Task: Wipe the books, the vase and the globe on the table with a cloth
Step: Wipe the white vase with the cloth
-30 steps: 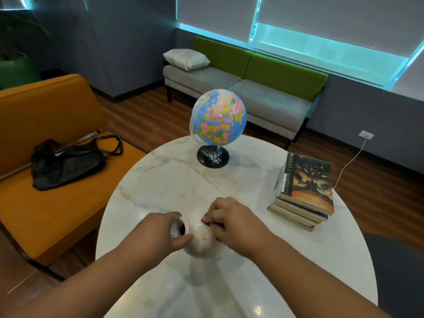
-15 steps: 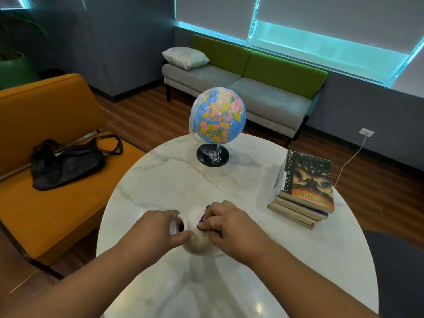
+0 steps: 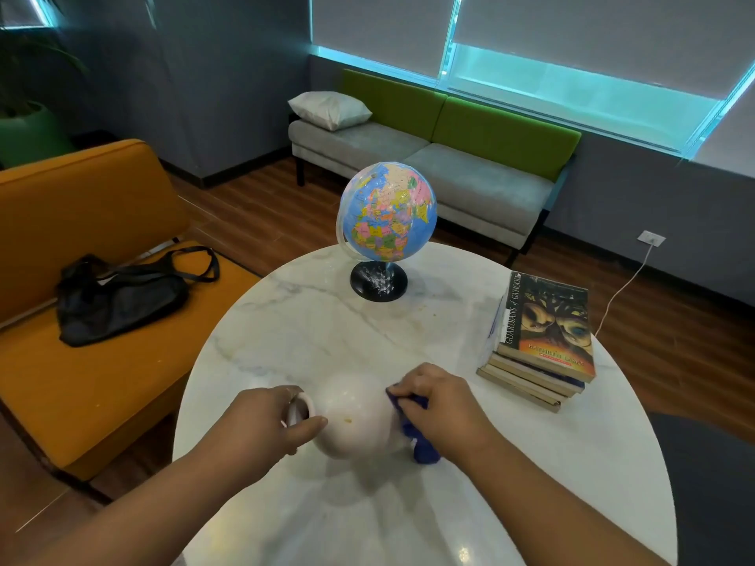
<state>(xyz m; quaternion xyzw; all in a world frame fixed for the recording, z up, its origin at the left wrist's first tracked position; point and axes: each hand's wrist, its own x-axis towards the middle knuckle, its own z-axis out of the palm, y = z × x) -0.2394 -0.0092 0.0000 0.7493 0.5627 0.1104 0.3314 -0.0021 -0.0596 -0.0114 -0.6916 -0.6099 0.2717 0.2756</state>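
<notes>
A round white vase (image 3: 352, 418) lies tipped on its side on the marble table (image 3: 310, 332), its mouth pointing left. My left hand (image 3: 271, 422) grips the vase at its neck and rim. My right hand (image 3: 437, 406) holds a blue cloth (image 3: 416, 437) bunched against the vase's right side. A small yellowish spot shows on the vase's belly. The globe (image 3: 388, 216) stands on a black base at the table's far side. A stack of books (image 3: 541, 341) sits at the right edge.
An orange sofa (image 3: 81, 222) with a black bag (image 3: 118, 296) on it stands left of the table. A grey and green couch (image 3: 441, 157) with a white pillow lies beyond. A dark chair seat (image 3: 711, 484) is at the right.
My right hand has slid from the top of the vase to its right side, baring the white belly and showing the blue cloth. My left hand keeps its hold on the neck.
</notes>
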